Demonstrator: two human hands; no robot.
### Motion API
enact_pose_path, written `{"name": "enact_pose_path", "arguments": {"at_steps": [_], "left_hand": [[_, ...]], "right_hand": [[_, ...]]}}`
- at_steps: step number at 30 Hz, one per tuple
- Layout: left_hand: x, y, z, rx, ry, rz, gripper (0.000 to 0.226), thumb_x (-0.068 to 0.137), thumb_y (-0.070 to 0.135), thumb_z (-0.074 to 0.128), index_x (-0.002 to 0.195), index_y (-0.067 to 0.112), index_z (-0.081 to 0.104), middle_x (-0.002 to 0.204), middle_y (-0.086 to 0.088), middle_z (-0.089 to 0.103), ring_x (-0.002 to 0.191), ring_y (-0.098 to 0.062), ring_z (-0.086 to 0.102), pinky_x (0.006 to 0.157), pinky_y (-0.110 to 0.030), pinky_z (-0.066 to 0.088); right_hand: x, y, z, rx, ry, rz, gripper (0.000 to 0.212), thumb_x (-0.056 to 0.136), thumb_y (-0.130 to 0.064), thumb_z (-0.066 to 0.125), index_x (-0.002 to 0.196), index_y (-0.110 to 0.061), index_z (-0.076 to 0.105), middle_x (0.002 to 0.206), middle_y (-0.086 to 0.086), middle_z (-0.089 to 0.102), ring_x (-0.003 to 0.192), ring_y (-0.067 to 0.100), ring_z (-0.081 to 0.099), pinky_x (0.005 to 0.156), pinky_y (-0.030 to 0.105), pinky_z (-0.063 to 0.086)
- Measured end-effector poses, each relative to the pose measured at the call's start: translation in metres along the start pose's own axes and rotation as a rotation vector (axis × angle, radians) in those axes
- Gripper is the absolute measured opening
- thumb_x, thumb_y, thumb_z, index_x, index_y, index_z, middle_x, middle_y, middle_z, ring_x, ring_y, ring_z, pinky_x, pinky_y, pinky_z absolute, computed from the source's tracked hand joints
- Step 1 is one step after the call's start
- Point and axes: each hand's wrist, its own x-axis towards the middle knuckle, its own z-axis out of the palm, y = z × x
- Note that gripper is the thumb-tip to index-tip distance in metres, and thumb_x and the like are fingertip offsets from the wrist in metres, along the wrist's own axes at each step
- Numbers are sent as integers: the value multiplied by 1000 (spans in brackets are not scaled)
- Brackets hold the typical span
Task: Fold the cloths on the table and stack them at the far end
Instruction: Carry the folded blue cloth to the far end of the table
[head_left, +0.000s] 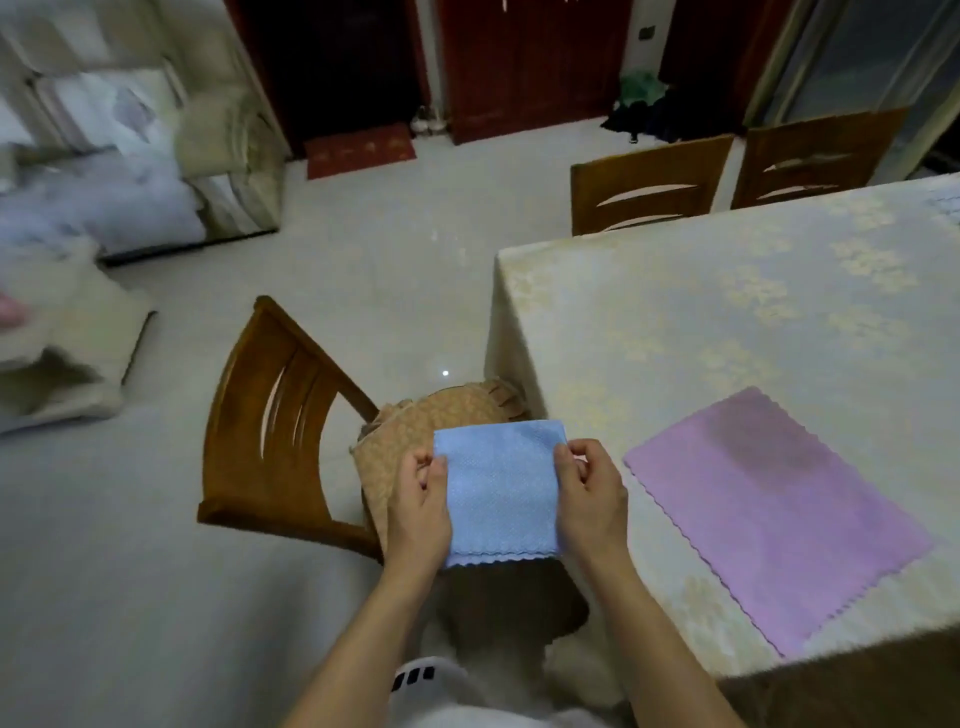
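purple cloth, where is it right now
In the head view the purple cloth lies flat on the table near its close edge, right of the blue cloth.

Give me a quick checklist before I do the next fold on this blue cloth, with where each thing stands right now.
1. Both hands hold the blue cloth: ok. The left hand pinches its left edge, the right hand its right edge.
2. Cloth stretched flat between the hands: ok, no sag shows.
3. Edges lined up: cannot tell; only the scalloped near edge shows clearly.
4. Cloth over the table: not ok, it is held in the air beside the table's left edge, above the chair cushion.
5. Purple cloth folded: not ok, it lies spread flat on the table.
6. Stack at the far end: cannot tell; the far right end runs out of view.
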Motion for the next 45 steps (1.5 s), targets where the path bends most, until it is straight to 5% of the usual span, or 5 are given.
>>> {"name": "enact_pose_path", "arguments": {"at_steps": [9,15,24,32,45], "left_hand": [[-16,-29,-112,-55,363,-103,15,103,30,45,102,15,50,87,3,56,77,-7,53,54,-8,40],[-21,-69,-191,-63,519,-163,17,103,31,46,86,24,47,80,3,53,72,-13,48,61,-27,39],[-17,-127,-305,-133,622,-227,16,102,30,49,88,22,50,76,3,54,67,-14,46,62,-33,38],[0,-168,-418,-135,644,-263,17,102,29,48,89,19,51,73,6,51,64,-10,44,62,-32,37],[15,-203,-535,-142,690,-260,16,102,28,47,87,24,48,73,3,50,59,-3,41,54,-19,34]], "right_hand": [[-41,-58,96,14,-331,-162,18,100,-28,55,84,-21,58,76,-3,61,69,11,54,62,28,40],[-91,-82,169,35,-550,-177,21,103,-33,49,94,-17,59,84,6,62,77,18,59,66,27,44],[-167,-118,269,81,-635,-151,18,103,-23,51,94,-9,61,81,3,58,65,-5,50,63,13,40],[-219,-140,377,-71,-620,-245,17,101,-27,54,86,-20,59,74,-8,61,69,3,55,67,30,43],[-281,-186,485,-113,-703,-280,19,103,-29,49,92,-19,60,81,-6,64,76,4,58,64,24,43]]}}
